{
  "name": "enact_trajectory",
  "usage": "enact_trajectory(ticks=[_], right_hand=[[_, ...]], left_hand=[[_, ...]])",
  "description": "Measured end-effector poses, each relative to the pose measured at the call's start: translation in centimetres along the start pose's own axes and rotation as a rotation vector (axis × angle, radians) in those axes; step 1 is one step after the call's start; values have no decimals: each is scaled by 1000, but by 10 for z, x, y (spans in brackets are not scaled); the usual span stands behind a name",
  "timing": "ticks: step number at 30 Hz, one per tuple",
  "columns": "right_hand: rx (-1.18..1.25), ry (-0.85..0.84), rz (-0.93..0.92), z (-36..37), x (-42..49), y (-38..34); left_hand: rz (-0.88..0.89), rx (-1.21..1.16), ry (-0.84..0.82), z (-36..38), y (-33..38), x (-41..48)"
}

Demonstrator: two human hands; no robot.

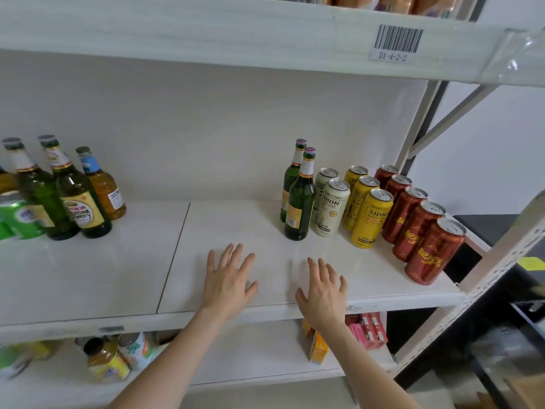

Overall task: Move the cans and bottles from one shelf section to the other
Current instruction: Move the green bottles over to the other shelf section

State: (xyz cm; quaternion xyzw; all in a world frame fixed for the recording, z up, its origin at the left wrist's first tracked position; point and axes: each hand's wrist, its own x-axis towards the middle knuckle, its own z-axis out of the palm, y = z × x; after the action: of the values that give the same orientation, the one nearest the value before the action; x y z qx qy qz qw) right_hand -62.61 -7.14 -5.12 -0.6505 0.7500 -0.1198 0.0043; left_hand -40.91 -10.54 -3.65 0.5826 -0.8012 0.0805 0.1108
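Note:
The white shelf is split by a seam into a left and a right section. On the right section stand two green bottles, two cream cans, three yellow cans and a row of several red cans. The left section holds green bottles, an amber bottle and green cans. My left hand and my right hand lie flat, palms down, fingers spread, on the front of the right section, holding nothing. Both are in front of the right group and apart from it.
An upper shelf edge with a barcode label hangs above. Slanted metal uprights frame the right side. The lower shelf carries a juice bottle, an orange carton and pink boxes.

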Motion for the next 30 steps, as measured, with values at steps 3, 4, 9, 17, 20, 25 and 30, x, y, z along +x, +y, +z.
enact_trajectory(ticks=[3,4,9,17,20,25,30], right_hand=[[12,13,10,-3,-26,-8],[13,15,15,-4,-35,-11],[27,11,19,-11,-76,-33],[13,2,-16,-17,-122,-89],[13,-4,-19,-15,-135,-120],[25,6,-1,-6,-155,-183],[46,14,29,9,-170,-251]], left_hand=[[0,-8,7,-10,-4,-29],[-1,-7,-1,-14,-7,-39],[-19,16,-32,-34,-23,-86],[-44,9,-15,-55,-66,-141],[-43,-3,-6,-58,-90,-157],[-38,15,-37,-64,-148,-180],[-22,11,-53,-72,-218,-204]])
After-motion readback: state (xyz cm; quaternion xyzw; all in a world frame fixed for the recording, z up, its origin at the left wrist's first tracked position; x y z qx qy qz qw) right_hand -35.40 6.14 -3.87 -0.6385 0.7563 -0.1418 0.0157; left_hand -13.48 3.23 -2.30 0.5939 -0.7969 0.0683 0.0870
